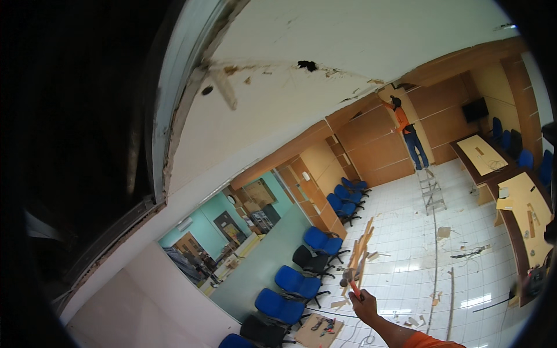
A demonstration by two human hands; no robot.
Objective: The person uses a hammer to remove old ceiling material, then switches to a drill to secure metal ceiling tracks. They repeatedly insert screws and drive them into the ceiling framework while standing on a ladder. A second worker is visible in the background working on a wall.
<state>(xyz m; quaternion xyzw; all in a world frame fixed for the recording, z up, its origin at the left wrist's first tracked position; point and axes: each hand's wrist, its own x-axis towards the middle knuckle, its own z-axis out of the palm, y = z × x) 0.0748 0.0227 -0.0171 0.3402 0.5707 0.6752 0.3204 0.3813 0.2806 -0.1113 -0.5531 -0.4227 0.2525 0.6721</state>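
My right hand (364, 307) reaches up from the lower right out of an orange sleeve. Its fingers are wrapped round the orange handle of a hammer (348, 277), whose head points up and away from me. The hammer touches nothing that I can see and shows against the floor far below. Above and ahead is a pale ceiling panel (261, 116) with a ragged dark hole, brown stains and flaking along its seam. A metal frame (174, 87) edges a dark opening on the left. My left hand is out of sight.
A co-worker (406, 127) in orange stands on a stepladder (430, 188) by the far wall. Blue and black office chairs (297, 282) line the glass partition. Wood strips (364, 249) and debris litter the tiled floor. Tools lie on a board (316, 330); long tables (525, 214) stand right.
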